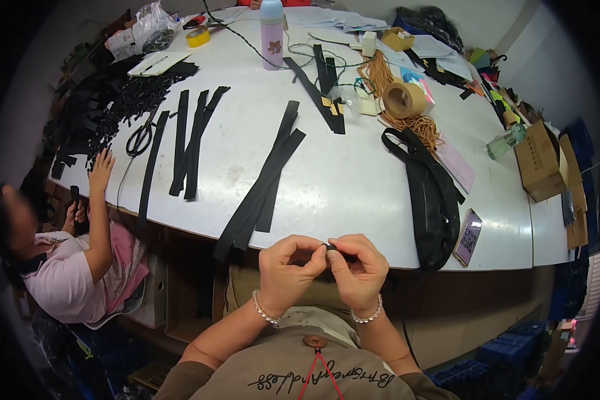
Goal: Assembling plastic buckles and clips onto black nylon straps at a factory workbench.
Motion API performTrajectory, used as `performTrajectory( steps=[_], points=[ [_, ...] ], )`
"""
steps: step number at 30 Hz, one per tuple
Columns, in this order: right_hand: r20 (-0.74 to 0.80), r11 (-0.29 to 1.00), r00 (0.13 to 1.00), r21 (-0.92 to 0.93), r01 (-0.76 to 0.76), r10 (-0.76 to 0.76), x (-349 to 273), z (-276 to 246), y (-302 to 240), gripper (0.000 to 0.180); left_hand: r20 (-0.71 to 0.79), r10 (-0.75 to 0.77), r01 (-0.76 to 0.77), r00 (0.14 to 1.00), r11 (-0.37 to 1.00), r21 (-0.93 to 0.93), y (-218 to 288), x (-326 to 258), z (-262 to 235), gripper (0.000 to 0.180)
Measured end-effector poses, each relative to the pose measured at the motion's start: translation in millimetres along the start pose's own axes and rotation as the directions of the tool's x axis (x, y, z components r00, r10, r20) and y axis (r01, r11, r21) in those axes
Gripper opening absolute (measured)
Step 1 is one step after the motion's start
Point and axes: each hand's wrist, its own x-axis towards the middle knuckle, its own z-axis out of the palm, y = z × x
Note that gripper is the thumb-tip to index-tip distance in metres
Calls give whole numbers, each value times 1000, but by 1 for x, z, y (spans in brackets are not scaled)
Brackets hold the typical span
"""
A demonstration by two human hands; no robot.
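Hands pinched together, left hand (288, 265), right hand (357, 267), gripping small black piece (331, 248) (mostly hidden by fingers), kind unclear

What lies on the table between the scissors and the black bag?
In the head view, flat black straps and lie between the scissors and the black bag.

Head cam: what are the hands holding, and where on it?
Both the left hand and right hand pinch a small black piece between thumb and fingertips, one at each end. Too small and covered to tell what it is.
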Motion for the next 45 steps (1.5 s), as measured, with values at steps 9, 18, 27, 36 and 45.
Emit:
performTrajectory(
  steps=[9,18,27,36,45],
  points=[
    [-21,972,984,162,-169,175,-2,0,7,14,206,-261,296,943,942,-160,6,17,-9,8],
    [-116,942,972,293,-165,206,-2,13,6,13,105,-149,168,983,963,-210,-1,14,2,3],
    [-197,982,976,176,-64,99,-5,13,10,14,70,25,-21,997,998,-66,2,14,5,6],
    [-159,999,987,30,-22,26,-2,8,8,15,20,12,-12,1000,999,-30,-4,10,8,5],
    [-48,998,997,-11,-55,54,-3,-1,9,14,4,-131,128,991,966,-226,-9,3,10,6]
  ],
)
